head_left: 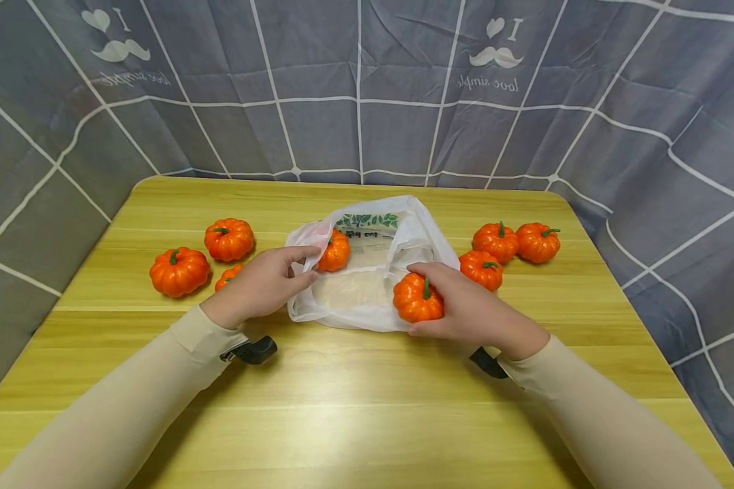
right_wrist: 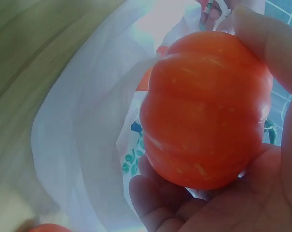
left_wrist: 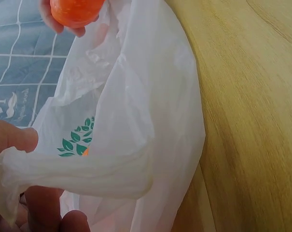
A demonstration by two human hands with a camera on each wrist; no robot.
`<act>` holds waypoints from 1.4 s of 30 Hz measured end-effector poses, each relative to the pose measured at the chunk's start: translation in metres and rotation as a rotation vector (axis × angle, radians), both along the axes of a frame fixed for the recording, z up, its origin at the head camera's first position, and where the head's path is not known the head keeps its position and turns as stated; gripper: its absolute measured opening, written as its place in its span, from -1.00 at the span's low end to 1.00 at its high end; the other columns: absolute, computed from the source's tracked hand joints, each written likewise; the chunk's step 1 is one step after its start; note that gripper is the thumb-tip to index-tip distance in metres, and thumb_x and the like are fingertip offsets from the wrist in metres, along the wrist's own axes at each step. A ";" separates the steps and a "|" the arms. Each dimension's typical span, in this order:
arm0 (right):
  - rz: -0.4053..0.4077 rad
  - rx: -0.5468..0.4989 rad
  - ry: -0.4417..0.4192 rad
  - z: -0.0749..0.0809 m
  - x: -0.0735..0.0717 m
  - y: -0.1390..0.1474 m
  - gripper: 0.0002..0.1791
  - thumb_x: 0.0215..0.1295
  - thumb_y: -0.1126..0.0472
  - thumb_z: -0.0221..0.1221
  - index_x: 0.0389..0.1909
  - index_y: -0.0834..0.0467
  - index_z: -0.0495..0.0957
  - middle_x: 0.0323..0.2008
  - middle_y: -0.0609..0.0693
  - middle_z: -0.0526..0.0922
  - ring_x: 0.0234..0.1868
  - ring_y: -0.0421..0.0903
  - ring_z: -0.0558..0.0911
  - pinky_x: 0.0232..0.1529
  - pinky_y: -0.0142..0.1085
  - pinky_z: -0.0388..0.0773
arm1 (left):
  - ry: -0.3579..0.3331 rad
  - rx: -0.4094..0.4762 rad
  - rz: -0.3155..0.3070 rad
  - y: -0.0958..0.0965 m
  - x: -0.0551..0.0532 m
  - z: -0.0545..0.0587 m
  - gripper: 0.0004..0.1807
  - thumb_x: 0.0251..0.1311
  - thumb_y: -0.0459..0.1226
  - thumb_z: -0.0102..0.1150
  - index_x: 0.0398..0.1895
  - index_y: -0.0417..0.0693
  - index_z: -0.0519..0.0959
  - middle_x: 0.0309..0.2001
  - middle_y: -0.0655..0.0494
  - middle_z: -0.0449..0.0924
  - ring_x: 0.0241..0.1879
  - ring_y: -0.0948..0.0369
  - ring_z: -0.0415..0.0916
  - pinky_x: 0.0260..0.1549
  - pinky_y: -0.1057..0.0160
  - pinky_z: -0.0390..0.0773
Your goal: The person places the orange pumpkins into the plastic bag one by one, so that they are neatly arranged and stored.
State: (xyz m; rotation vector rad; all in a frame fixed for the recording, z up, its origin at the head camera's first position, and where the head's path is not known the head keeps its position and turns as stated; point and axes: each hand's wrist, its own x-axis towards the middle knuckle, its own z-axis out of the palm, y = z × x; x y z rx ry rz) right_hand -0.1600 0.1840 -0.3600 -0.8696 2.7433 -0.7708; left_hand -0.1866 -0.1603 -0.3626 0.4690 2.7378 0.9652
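Observation:
A white plastic bag (head_left: 367, 316) with green leaf print lies with its mouth open toward me. At its left edge, my left hand (head_left: 263, 285) pinches the thin plastic between thumb and fingers; the left wrist view shows the bag's rim (left_wrist: 102, 174) folded in that grip. One small orange pumpkin (head_left: 335, 252) sits inside the bag near those fingertips. My right hand (head_left: 465, 305) grips another orange pumpkin (head_left: 417, 299) with a green stem, over the bag's right front edge. In the right wrist view, fingers and thumb wrap around this pumpkin (right_wrist: 206, 111).
Left of the bag are an orange pumpkin (head_left: 180, 272), another pumpkin (head_left: 229, 239) behind it, and a third pumpkin (head_left: 228, 276) partly hidden by my left hand. Three more pumpkins (head_left: 495, 242) cluster at the right. A grey checked curtain (head_left: 318, 136) surrounds the wooden table (head_left: 342, 421).

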 end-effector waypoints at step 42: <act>-0.026 0.042 -0.142 -0.022 -0.010 -0.010 0.06 0.11 -0.05 0.57 0.57 0.12 0.26 0.43 0.13 0.44 0.40 0.12 0.49 0.47 0.11 0.39 | -0.013 0.011 -0.033 0.002 0.000 -0.013 -0.64 0.49 -0.15 0.20 0.27 0.04 0.68 -0.63 0.13 0.34 -0.50 0.13 0.33 -0.47 0.22 0.35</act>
